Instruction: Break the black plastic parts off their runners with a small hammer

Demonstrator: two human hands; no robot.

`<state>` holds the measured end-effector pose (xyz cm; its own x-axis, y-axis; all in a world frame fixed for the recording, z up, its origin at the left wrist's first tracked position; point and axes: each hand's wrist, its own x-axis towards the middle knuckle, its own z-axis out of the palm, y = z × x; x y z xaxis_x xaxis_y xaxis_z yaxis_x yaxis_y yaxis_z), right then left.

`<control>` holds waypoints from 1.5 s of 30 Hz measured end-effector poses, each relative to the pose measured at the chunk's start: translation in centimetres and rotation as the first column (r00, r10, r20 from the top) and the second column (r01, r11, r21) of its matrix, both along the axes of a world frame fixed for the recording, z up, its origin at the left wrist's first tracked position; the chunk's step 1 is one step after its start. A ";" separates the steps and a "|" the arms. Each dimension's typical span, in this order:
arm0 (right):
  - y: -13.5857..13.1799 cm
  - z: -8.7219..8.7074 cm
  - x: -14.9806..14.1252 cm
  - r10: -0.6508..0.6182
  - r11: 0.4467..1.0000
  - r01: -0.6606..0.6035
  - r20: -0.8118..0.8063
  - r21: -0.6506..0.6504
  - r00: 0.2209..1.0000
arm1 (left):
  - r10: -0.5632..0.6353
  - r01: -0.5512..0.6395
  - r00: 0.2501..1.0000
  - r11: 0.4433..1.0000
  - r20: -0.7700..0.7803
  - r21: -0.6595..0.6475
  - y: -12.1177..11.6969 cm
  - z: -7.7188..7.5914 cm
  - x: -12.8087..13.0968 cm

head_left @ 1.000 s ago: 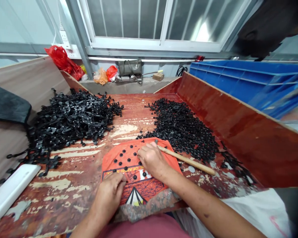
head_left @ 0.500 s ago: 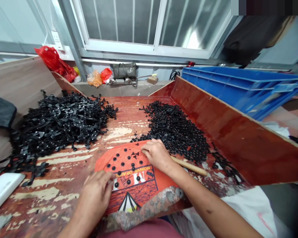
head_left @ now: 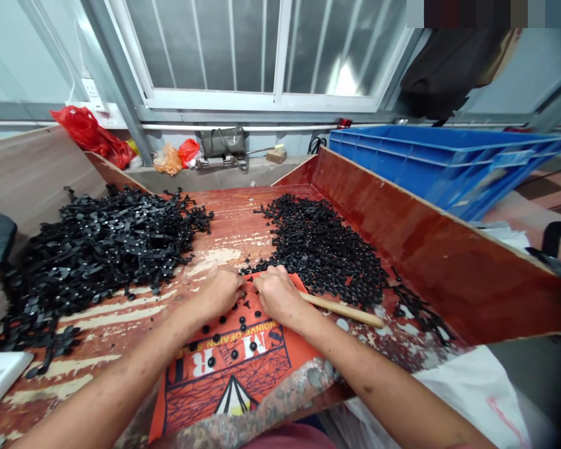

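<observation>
An orange-red printed cloth [head_left: 299, 343] lies in front of me, dotted with several small black round pieces [head_left: 234, 354]. At its far edge my left hand [head_left: 223, 290] and my right hand [head_left: 277, 292] are close together, knuckles up, fingers curled in a pinch. Whatever is between their fingertips is hidden or too small to name. Just below the fingertips, a few small black bits rest on the cloth. Beside my right hand a wooden stick [head_left: 346, 310] reaches out to the right, its near-hand end out of sight.
Piles of black parts lie at the left [head_left: 116, 234] and right [head_left: 327, 249] of the worn red table. A red wooden side board [head_left: 425, 255] bounds the right, with a blue crate [head_left: 402, 162] beyond. A white object [head_left: 2, 380] sits at left; a window [head_left: 215, 50] is behind.
My left hand has moved up and right, from the cloth's left side to its far edge near my right hand. My right hand stays curled there. The camera view has shifted slightly.
</observation>
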<state>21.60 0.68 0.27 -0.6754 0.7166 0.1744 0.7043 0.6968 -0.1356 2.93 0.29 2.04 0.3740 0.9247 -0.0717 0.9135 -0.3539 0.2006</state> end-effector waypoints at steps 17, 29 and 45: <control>-3.1 -0.2 2.0 0.114 0.986 -0.133 -0.172 -0.101 0.978 | -0.076 0.079 0.994 0.996 0.076 -0.041 -4.9 0.7 0.7; -0.3 1.5 6.9 -0.136 0.990 0.123 -0.201 -0.075 0.970 | 0.018 -0.021 0.984 1.000 0.177 0.016 -3.0 0.9 -0.2; -2.2 -0.1 -1.0 0.015 0.999 -0.021 -0.134 -0.048 0.991 | 0.102 -0.026 0.925 0.978 0.365 -0.207 4.9 -3.7 0.1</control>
<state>20.63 -1.55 0.18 -0.6612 0.7145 0.2286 0.6651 0.6993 -0.2619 3.02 5.20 -1.65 0.3489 0.9294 -0.1201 0.7790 -0.2163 0.5885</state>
